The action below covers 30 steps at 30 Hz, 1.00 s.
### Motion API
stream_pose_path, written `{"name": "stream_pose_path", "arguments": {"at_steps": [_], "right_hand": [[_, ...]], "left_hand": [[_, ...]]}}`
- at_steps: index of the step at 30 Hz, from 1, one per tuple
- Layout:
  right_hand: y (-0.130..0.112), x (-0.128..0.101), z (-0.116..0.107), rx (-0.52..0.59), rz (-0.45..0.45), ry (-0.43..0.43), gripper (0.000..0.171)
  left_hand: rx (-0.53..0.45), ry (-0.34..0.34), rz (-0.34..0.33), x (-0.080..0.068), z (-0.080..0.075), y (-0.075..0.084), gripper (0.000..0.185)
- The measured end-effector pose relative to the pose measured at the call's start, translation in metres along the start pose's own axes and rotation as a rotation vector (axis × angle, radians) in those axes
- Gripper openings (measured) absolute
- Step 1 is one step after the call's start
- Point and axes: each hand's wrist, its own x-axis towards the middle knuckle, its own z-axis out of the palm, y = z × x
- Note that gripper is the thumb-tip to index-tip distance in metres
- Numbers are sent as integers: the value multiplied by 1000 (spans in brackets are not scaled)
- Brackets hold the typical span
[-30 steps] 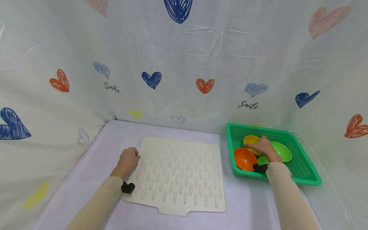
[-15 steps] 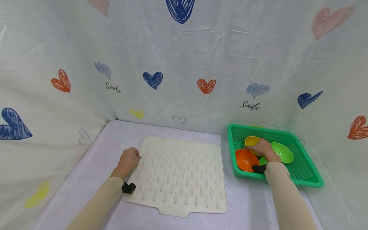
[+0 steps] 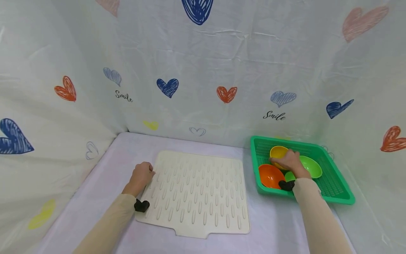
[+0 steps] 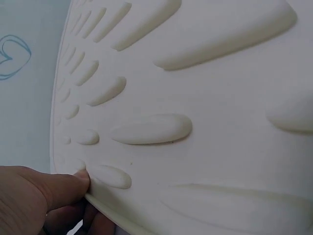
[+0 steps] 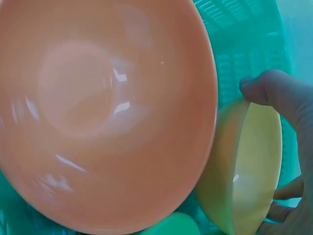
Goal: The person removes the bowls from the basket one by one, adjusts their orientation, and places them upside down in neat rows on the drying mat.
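Two hands are at work: the right hand point(image 3: 289, 162) grips the yellow bowl point(image 3: 279, 151) at its rim between thumb and fingers, near the far left corner of the green basket point(image 3: 304, 144) — just beyond the orange bowl point(image 3: 269, 175). The left hand point(image 3: 142, 177) pinches the left edge of the white ridged mat point(image 3: 203, 192). The step in hand looks like lifting the yellow bowl; next, that calls for raising it past the basket's rim without knocking the orange bowl. Being round, it has no long axis; its mouth faces upward, apparently tilted. The mat's tab points to the worktop's point(image 3: 266, 225) near edge.
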Motion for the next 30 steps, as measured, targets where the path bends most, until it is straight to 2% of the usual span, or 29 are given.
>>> {"name": "stream_pose_path", "arguments": {"at_steps": [5, 12, 30], "right_hand": [[-9, -4, -4, -9, 14, 21, 106], [-22, -13, -11, -13, 25, 23, 111], [-35, -34, -20, 2, -79, 40, 119]], "left_hand": [[-4, 2, 12, 0, 0, -1, 15], [-14, 1, 28, 0, 0, 0, 14], [-13, -12, 17, -7, -2, 4, 20]]}}
